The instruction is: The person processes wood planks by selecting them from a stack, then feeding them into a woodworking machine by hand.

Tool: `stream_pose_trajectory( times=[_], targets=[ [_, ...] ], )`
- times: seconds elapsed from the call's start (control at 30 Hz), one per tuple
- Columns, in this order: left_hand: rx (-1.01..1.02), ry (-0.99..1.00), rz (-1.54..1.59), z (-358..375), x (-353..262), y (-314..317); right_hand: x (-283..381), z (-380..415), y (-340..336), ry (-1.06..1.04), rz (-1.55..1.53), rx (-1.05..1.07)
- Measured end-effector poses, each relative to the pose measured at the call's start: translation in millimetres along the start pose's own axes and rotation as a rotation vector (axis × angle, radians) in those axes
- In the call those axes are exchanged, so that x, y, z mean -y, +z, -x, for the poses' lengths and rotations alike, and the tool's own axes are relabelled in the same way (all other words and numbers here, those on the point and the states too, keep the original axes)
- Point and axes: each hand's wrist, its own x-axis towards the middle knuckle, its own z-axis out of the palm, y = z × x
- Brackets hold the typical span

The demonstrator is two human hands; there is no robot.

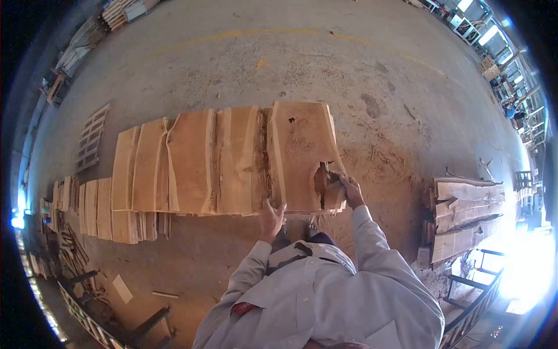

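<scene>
A wide live-edge wooden slab (302, 148) lies at the right end of a row of slabs in front of me. It has a small dark knot hole near its far end and a large ragged hole close to its near right corner. My right hand (351, 191) grips the slab's right edge beside the large hole. At the near left corner, my left hand (271, 220) has its thumb and a finger around the corner; its other fingers are partly hidden. Just left of it lies another slab (237, 168) with bark along its edge.
More slabs (192, 163) continue leftward, with shorter boards (104, 206) beyond. A wooden pallet (93, 136) lies on the floor at left. Another slab stack (468, 203) stands at right, near a metal frame (476, 291). Wood chips (383, 157) litter the concrete.
</scene>
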Motion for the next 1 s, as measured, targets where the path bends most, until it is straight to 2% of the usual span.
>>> stream_pose_trajectory(
  times=[0.13,0.3,0.37,0.4,0.5,0.6,0.7,0.77,0.8,0.83,0.87,0.9,0.97,1.0],
  targets=[
    [0.046,0.015,-0.142,-3,1,1,10,7,-5,0.027,-0.066,0.045],
    [0.039,0.030,-0.254,0,3,7,7,0,-15,0.011,0.020,-0.026],
    [0.011,0.086,-0.177,-5,35,13,-2,-2,-16,-0.022,0.042,-0.076],
    [0.006,0.117,-0.142,-11,53,13,15,17,-2,-0.035,0.046,-0.053],
    [-0.045,0.203,-0.212,-23,72,5,15,23,10,-0.033,0.040,-0.086],
    [0.068,0.032,-0.124,-1,6,3,9,12,8,-0.061,0.117,-0.065],
    [0.067,0.078,-0.256,-5,17,8,8,12,3,-0.086,0.263,-0.123],
    [0.104,0.070,-0.221,-8,14,5,13,32,3,-0.167,0.107,-0.166],
    [0.099,0.062,-0.250,-12,14,5,7,41,-4,-0.203,0.034,-0.183],
    [0.093,0.049,-0.274,-12,18,4,2,52,-15,-0.170,-0.019,-0.178],
    [0.038,-0.049,-0.244,-6,5,13,-18,55,-32,-0.136,-0.066,-0.173],
    [0.044,-0.031,-0.290,-7,9,15,-23,70,-51,-0.104,-0.106,-0.168],
    [0.058,0.012,-0.377,-11,13,8,-55,115,-111,-0.116,0.035,-0.058],
    [-0.043,0.326,-0.765,-6,12,5,-91,126,-146,-0.120,0.106,-0.026]
  ],
)
